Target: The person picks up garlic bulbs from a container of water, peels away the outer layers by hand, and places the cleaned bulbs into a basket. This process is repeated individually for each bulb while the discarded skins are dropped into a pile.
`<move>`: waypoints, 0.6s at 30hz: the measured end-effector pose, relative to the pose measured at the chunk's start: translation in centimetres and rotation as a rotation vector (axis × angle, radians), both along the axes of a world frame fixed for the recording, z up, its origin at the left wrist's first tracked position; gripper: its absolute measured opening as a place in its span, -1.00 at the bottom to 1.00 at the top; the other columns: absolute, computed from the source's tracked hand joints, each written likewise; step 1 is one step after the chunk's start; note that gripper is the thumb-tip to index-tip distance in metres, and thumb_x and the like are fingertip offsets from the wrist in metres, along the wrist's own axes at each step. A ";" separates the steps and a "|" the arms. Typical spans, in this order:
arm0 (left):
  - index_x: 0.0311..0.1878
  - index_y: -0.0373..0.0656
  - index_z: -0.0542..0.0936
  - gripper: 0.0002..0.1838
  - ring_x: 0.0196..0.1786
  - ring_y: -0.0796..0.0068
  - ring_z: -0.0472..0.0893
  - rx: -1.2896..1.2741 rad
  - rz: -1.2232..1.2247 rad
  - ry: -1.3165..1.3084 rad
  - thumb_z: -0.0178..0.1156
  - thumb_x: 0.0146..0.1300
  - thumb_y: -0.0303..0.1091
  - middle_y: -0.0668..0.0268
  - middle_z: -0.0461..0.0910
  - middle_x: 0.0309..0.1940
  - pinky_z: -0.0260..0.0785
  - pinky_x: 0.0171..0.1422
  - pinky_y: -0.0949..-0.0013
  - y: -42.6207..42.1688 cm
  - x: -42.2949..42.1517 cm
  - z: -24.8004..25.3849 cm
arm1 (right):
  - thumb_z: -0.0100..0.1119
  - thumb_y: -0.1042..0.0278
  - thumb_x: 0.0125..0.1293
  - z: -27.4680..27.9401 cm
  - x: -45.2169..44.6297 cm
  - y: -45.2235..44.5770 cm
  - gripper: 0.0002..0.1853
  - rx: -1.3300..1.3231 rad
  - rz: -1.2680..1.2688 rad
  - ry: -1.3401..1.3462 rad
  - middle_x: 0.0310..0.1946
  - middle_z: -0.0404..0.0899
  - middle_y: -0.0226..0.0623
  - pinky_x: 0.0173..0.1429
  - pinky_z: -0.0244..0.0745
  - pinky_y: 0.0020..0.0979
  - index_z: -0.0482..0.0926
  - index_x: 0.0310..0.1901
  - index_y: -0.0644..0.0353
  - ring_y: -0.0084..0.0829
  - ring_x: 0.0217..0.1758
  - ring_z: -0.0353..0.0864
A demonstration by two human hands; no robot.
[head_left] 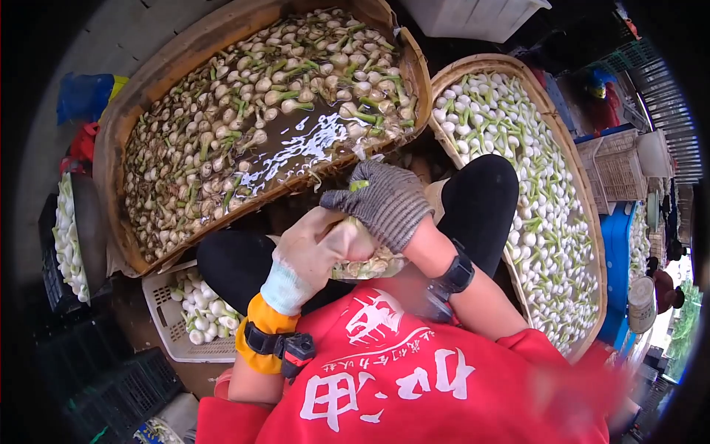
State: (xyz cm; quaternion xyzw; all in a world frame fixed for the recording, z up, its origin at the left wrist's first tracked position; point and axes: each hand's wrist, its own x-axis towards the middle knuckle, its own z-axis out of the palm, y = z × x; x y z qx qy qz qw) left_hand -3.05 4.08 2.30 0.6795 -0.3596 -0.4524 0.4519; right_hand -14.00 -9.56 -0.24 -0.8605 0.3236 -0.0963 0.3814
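Observation:
My left hand (314, 248), in a white glove with a pale blue cuff, is closed in front of my lap. Its fingers hide whatever lies inside. Right against it, my right hand (388, 203), in a grey striped glove, is closed too. A short green garlic stem (359, 185) shows between its thumb and fingers; the bulb is hidden. Pale peelings (370, 266) lie below both hands on my lap. Just beyond them, a large wooden-rimmed tub (259, 203) holds unpeeled garlic bulbs (244, 103) with green stems in murky water.
To the right stands a long tub (573, 159) of clean white garlic bulbs (540, 214). A white plastic basket (174, 325) with white bulbs sits at my left. Dark crates (122, 392) are at lower left. A white bin (473, 18) stands behind the tubs.

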 end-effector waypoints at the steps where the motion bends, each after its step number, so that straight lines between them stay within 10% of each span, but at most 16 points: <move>1: 0.00 -0.30 0.59 -0.67 -0.17 0.30 0.65 -0.049 -0.109 -0.273 0.04 0.39 -0.23 0.12 0.65 -0.21 0.46 -0.02 0.30 -0.3 0.0 0.0 | 0.34 -0.35 0.04 -0.3 0.5 -0.2 -0.34 -0.060 -0.020 0.029 -0.34 0.64 0.01 -0.13 0.53 -0.12 0.62 -0.30 0.26 0.00 -0.23 0.64; 2: 0.00 -0.31 0.60 -0.66 -0.16 0.40 0.66 -0.100 -0.215 -0.549 0.05 0.39 -0.23 0.15 0.65 -0.20 0.47 -0.02 0.33 -0.4 0.0 0.0 | 0.35 -0.35 0.03 -0.4 1.0 -0.2 -0.33 -0.122 -0.036 0.054 -0.34 0.64 0.02 -0.12 0.53 -0.11 0.62 -0.30 0.27 0.00 -0.24 0.64; 8: 0.03 -0.28 0.61 -0.71 -0.17 0.20 0.73 -0.001 0.145 0.116 0.07 0.25 -0.56 0.07 0.70 -0.22 0.55 -0.07 0.35 -0.6 0.0 -1.0 | 0.47 -0.30 -0.11 1.8 0.5 0.2 -0.29 0.004 -0.077 -0.004 -0.32 0.63 -0.02 -0.05 0.53 -0.15 0.60 -0.22 0.28 -0.04 -0.18 0.64; 11: 0.03 -0.28 0.61 -0.71 -0.14 0.38 0.70 -0.157 0.096 -0.477 0.02 0.31 -0.52 0.17 0.71 -0.20 0.51 0.00 0.40 -0.3 -0.1 -2.2 | 0.48 -0.28 -0.11 1.4 0.1 -0.1 -0.31 0.088 0.006 -0.022 -0.34 0.62 -0.05 -0.10 0.53 -0.17 0.59 -0.21 0.25 -0.08 -0.22 0.65; 16: -0.05 -0.29 0.62 -0.80 -0.34 0.31 0.66 -0.128 0.122 -0.518 0.09 0.33 -0.55 0.19 0.66 -0.32 0.52 -0.15 0.41 -0.4 1.0 -2.9 | 0.43 -0.09 0.03 1.5 -1.0 -2.3 -0.43 0.334 0.207 -0.168 -0.30 0.63 -0.04 -0.10 0.53 -0.19 0.58 -0.15 0.28 -0.10 -0.22 0.65; 18: -0.05 -0.30 0.61 -0.81 -0.43 0.55 0.58 0.057 0.235 0.001 0.04 0.39 -0.51 0.34 0.59 -0.39 0.45 -0.32 0.50 -0.5 1.0 -1.8 | 0.39 0.10 0.09 2.1 -1.1 -2.8 -0.51 0.291 0.193 -0.152 -0.27 0.62 -0.09 -0.03 0.51 -0.26 0.58 -0.06 0.31 -0.18 -0.19 0.64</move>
